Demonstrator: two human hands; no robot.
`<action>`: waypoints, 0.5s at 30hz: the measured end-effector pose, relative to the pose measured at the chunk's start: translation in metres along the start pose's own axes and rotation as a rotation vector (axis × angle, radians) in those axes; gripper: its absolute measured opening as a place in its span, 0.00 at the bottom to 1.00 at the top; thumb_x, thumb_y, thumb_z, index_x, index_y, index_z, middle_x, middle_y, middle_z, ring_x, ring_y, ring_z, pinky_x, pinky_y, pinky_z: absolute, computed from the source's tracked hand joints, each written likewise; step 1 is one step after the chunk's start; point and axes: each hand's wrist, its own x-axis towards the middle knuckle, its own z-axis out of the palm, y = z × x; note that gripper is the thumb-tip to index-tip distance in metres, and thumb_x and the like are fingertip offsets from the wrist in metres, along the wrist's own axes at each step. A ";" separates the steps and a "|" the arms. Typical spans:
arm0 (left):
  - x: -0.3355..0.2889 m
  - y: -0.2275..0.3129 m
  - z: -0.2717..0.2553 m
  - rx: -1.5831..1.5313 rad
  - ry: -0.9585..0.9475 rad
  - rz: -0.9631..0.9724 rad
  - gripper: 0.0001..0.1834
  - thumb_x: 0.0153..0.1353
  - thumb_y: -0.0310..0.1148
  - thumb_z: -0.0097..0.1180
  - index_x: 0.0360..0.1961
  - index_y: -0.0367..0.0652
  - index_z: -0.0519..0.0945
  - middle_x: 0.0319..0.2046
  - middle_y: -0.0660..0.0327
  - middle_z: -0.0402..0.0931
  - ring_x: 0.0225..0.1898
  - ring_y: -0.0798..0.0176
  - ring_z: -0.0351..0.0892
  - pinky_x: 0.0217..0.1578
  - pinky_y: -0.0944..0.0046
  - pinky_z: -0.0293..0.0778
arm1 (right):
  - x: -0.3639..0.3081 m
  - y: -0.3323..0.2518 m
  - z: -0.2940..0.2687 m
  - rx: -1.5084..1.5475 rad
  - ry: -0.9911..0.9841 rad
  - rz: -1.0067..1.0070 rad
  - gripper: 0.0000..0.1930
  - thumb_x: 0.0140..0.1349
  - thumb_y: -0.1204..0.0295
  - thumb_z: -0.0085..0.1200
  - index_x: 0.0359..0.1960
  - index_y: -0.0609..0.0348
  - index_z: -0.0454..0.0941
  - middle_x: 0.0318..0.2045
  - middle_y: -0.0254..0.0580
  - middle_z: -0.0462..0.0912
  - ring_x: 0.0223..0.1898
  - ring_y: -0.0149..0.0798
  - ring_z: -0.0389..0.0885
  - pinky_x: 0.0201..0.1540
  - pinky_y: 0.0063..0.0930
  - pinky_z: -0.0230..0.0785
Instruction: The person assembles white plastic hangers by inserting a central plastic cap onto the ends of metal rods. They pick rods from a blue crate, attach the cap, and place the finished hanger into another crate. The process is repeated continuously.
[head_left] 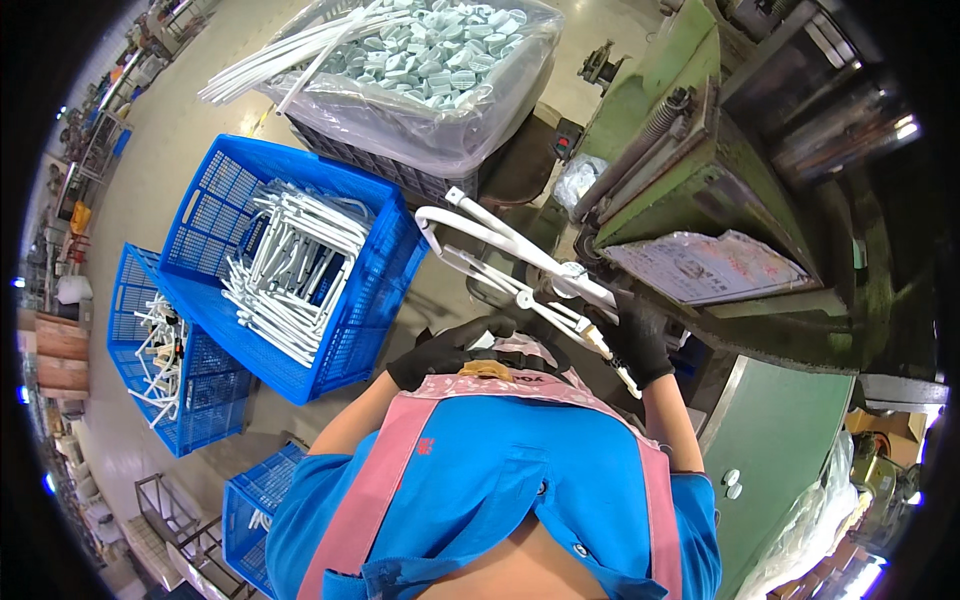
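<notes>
Right of centre, the gloved right hand (637, 335) is closed around a white tubular assembly (520, 250) slanting toward upper left. Apart from it, the left hand (455, 348) is beside a small pale piece (483, 341), grip unclear. At left, a blue crate (385, 300) holds white tubes (322, 237).

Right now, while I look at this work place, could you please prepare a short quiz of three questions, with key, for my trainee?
1. Which grip holds the white bent frame?
2. True or false: the pale green pieces are in a blue basket.
3. How many small white pieces lie on the green table?

Key:
1. The right grip.
2. False; they fill the plastic-lined crate.
3. Two.
</notes>
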 end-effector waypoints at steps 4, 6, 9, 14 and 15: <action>0.003 0.006 0.001 -0.078 0.065 -0.117 0.21 0.64 0.34 0.54 0.57 0.42 0.69 0.51 0.58 0.71 0.54 0.64 0.70 0.55 0.62 0.67 | -0.006 -0.008 0.000 -0.072 0.101 -0.045 0.25 0.57 0.57 0.61 0.53 0.52 0.71 0.48 0.54 0.75 0.49 0.58 0.74 0.51 0.49 0.65; 0.013 -0.013 0.006 -0.313 0.261 -0.258 0.15 0.64 0.32 0.53 0.51 0.42 0.72 0.45 0.60 0.76 0.43 0.68 0.76 0.40 0.69 0.75 | -0.007 -0.004 0.009 -0.072 0.151 -0.092 0.28 0.56 0.56 0.61 0.56 0.50 0.68 0.50 0.54 0.73 0.50 0.58 0.72 0.51 0.51 0.62; 0.022 -0.012 0.005 -0.601 0.339 -0.108 0.20 0.63 0.31 0.51 0.57 0.44 0.70 0.47 0.58 0.76 0.48 0.64 0.76 0.44 0.64 0.76 | -0.009 -0.012 0.008 -0.102 0.137 0.002 0.25 0.55 0.57 0.62 0.51 0.53 0.70 0.47 0.55 0.74 0.49 0.60 0.71 0.49 0.55 0.61; 0.040 0.025 0.023 -0.938 0.306 0.136 0.26 0.62 0.32 0.51 0.63 0.47 0.65 0.56 0.54 0.70 0.58 0.54 0.70 0.55 0.53 0.71 | -0.014 -0.041 -0.010 -0.120 0.333 -0.072 0.19 0.54 0.58 0.61 0.40 0.54 0.70 0.36 0.51 0.78 0.38 0.55 0.78 0.35 0.45 0.69; 0.044 0.028 0.023 -0.999 0.291 0.172 0.27 0.62 0.32 0.52 0.63 0.47 0.64 0.56 0.54 0.69 0.58 0.53 0.69 0.55 0.53 0.70 | -0.015 -0.044 -0.008 -0.111 0.335 -0.053 0.18 0.55 0.58 0.60 0.39 0.53 0.70 0.33 0.49 0.79 0.36 0.55 0.79 0.33 0.45 0.69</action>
